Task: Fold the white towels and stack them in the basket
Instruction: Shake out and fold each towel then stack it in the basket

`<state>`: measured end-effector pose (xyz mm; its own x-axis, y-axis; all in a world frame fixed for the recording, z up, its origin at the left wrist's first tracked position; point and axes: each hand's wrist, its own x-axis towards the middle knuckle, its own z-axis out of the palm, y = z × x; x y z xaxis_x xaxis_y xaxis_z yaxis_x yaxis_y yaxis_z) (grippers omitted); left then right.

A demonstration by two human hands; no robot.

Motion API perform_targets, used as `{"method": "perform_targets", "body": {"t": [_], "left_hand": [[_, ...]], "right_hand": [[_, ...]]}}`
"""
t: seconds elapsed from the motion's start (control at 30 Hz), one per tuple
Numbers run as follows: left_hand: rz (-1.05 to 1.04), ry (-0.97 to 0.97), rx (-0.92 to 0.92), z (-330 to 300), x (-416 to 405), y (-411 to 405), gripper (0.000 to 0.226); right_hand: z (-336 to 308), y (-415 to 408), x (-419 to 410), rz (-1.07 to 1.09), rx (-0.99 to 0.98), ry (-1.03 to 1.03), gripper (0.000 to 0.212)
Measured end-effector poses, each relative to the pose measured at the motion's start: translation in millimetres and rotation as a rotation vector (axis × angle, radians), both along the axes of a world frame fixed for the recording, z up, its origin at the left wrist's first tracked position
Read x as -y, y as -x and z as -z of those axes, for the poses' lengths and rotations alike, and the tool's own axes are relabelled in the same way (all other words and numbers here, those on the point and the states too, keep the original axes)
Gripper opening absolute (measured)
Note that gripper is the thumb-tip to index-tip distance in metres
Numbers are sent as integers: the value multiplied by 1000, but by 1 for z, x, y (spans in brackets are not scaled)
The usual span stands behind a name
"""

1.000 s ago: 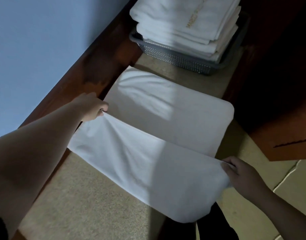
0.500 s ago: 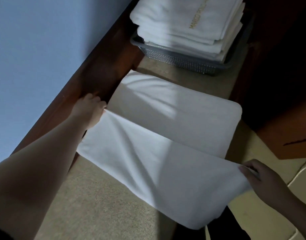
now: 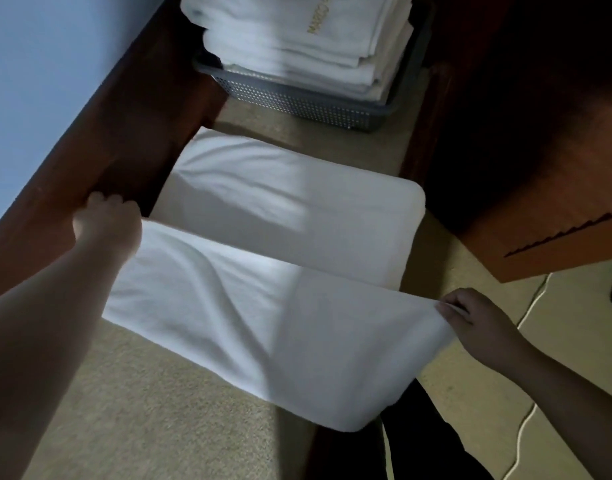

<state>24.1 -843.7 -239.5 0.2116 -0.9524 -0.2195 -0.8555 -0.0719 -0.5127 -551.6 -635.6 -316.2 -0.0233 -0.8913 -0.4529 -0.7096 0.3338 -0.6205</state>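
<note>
Lying on a beige surface [image 3: 166, 410] by a blue wall [image 3: 48, 57], white towel [image 3: 263, 306], corners pinched by left grip [image 3: 107, 225], right grip [image 3: 471, 318].

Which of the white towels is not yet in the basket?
The towel spread on the beige surface, held by both hands; the others lie folded and stacked in the grey basket.

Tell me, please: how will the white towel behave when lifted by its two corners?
The white towel is probably floppy: it sags and wrinkles between the left hand and the right hand. It seems light, since pinched corners carry it. Unheld parts would likely droop.
</note>
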Motion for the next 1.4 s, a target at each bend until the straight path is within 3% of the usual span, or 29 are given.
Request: {"method": "perform_targets", "body": {"t": [0.13, 0.2, 0.33, 0.43, 0.53, 0.63, 0.7, 0.8, 0.93, 1.1, 1.27, 1.37, 1.4], "left_hand": [[-79, 71, -96, -3, 3, 9, 37], [-140, 142, -227, 0, -6, 17, 47], [-261, 181, -476, 11, -61, 51, 53], [-381, 104, -559, 37, -126, 58, 58], [-419, 54, -611, 71, -183, 39, 67], [-489, 106, -637, 89, -210, 23, 73], [-515, 143, -632, 94, -212, 19, 75], [-531, 145, -580, 84, -198, 20, 81], [-309, 19, -533, 89, -188, 25, 90], [-400, 120, -590, 104, -197, 27, 94], [-543, 201, -634, 91, -198, 33, 92], [-837, 312, -535, 70, -211, 51, 94], [-919, 306, -550, 67, -215, 57, 87]], "right_hand": [[-1, -4, 0, 13, -19, 44, 6], [1, -6, -3, 32, -31, -9, 5], [-3, -27, -17, -10, -123, 6, 42], [-17, -66, -35, -224, -86, 87, 45], [-22, -111, -54, -512, -62, 213, 48], [-3, -151, -72, -843, -169, 392, 67], [8, -170, -82, -952, -255, 446, 73], [15, -182, -95, -977, -347, 488, 76], [20, -188, -108, -940, -418, 496, 69], [26, -191, -122, -949, -432, 504, 78], [20, -200, -127, -962, -501, 530, 62], [0, -212, -128, -794, -466, 578, 15], [-7, -214, -125, -743, -435, 533, 15]]}}
